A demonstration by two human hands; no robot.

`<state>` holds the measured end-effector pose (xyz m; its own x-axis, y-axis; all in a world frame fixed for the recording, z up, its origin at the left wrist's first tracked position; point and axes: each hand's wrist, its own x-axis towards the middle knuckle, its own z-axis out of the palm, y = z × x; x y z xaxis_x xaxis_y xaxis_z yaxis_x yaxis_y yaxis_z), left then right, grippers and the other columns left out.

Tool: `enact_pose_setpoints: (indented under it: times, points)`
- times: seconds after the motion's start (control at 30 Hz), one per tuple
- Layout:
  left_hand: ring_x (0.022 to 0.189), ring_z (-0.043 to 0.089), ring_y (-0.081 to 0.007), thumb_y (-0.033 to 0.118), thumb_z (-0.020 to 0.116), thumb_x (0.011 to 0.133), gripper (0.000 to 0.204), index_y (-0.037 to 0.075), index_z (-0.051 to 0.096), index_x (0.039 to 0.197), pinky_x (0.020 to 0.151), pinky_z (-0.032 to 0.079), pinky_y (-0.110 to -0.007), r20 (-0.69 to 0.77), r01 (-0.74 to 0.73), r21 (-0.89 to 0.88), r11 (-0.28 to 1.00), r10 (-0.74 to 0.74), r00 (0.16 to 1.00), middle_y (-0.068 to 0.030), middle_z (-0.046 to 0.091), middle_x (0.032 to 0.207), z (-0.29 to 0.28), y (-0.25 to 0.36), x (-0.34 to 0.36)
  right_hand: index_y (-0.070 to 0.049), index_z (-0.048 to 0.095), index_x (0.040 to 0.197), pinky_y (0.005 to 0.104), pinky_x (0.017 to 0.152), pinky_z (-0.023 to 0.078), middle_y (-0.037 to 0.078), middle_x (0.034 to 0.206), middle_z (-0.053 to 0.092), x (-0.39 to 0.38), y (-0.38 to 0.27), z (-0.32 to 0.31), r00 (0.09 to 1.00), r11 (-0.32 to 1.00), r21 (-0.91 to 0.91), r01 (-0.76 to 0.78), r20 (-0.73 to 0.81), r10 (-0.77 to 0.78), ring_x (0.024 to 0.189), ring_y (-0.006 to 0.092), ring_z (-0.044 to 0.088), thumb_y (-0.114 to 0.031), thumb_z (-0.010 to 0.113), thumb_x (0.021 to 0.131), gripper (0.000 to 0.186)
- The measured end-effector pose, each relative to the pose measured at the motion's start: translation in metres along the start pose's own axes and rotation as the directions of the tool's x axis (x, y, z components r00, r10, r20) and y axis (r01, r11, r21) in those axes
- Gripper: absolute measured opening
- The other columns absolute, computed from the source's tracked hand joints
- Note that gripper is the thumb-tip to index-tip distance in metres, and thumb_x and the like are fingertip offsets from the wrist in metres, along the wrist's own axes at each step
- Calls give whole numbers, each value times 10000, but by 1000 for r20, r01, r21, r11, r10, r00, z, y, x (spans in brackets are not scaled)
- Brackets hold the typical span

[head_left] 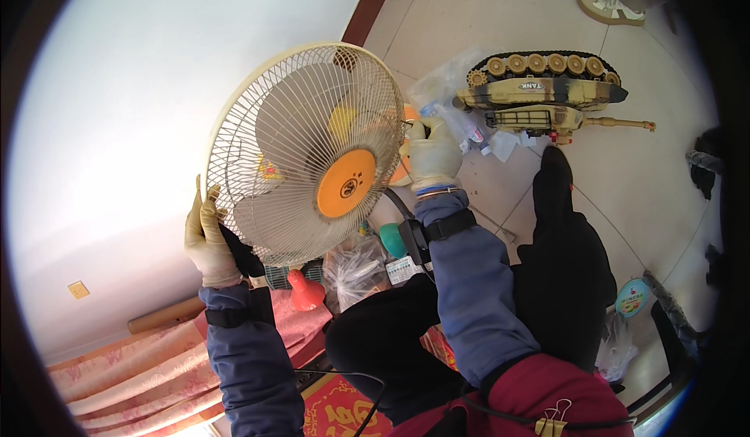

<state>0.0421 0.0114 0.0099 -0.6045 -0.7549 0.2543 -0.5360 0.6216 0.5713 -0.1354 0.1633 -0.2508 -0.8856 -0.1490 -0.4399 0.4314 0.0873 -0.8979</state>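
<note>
An electric fan [301,155] with a cream rim, a wire front guard and an orange centre cap is held up before me, tilted. My left hand [209,245], in a pale glove with yellowish fingers, grips its rim at the lower left. Gloved as well, my right hand [434,155] closes on the opposite edge of the guard, its fingertips partly hidden. Grey blades show through the wires. The fan's stand is mostly hidden behind the guard.
A camouflage toy tank [547,97] lies on the tiled floor, near plastic wrap and a bottle [475,134]. Below the fan are a red cone-shaped object [305,290], a clear plastic bag [353,273] and a pink curtain [133,370]. Another person's shoe [613,7] stands far right.
</note>
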Motion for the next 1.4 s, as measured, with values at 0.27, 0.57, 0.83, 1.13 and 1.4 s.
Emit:
enact_pose_setpoints:
  times: [0.27, 0.57, 0.83, 1.13, 1.4]
  points:
    - [859, 508, -63, 292, 552, 1071, 476, -23, 553, 1428, 795, 440, -217, -2, -2, 11, 1000, 2, 1000, -65, 696, 1214, 0, 0, 0, -26, 661, 979, 315, 447, 459, 88, 648, 699, 1, -3, 6, 998, 970, 237, -55, 51, 44, 445, 121, 558, -168, 644, 952, 145]
    - [866, 520, -62, 279, 552, 1071, 468, -27, 553, 1425, 804, 448, -221, -12, 1, -19, 1000, -2, 1000, -72, 697, 1216, 1, -2, -1, -42, 675, 1002, 306, 492, 489, 88, 665, 718, 6, 1, 8, 994, 998, 30, -46, 97, 42, 491, 131, 617, -219, 642, 955, 186]
    - [875, 528, -69, 289, 560, 1067, 466, -26, 568, 1410, 805, 453, -226, -21, 2, -7, 1000, -2, 1000, -73, 698, 1226, 2, -1, 0, -136, 684, 980, 361, 674, 538, 44, 661, 721, -1, -4, -1, 974, 965, -239, 112, 217, -59, 673, 216, 701, -304, 607, 960, 186]
    - [879, 525, -66, 278, 564, 1066, 460, -35, 573, 1403, 796, 448, -226, -21, 2, -10, 1000, -3, 1000, -68, 702, 1226, 3, 0, -2, -186, 665, 920, 409, 705, 538, 32, 681, 712, 4, -7, 3, 991, 969, -232, 88, 118, -62, 659, 288, 689, -300, 613, 948, 129]
    - [879, 523, -66, 282, 573, 1062, 459, -37, 583, 1392, 796, 443, -224, -25, -16, -51, 999, 15, 1000, -61, 695, 1239, 3, -1, -2, -184, 664, 852, 418, 747, 536, 51, 646, 681, 5, 7, 16, 966, 938, -270, 216, -80, -245, 620, 309, 670, -281, 649, 924, 122]
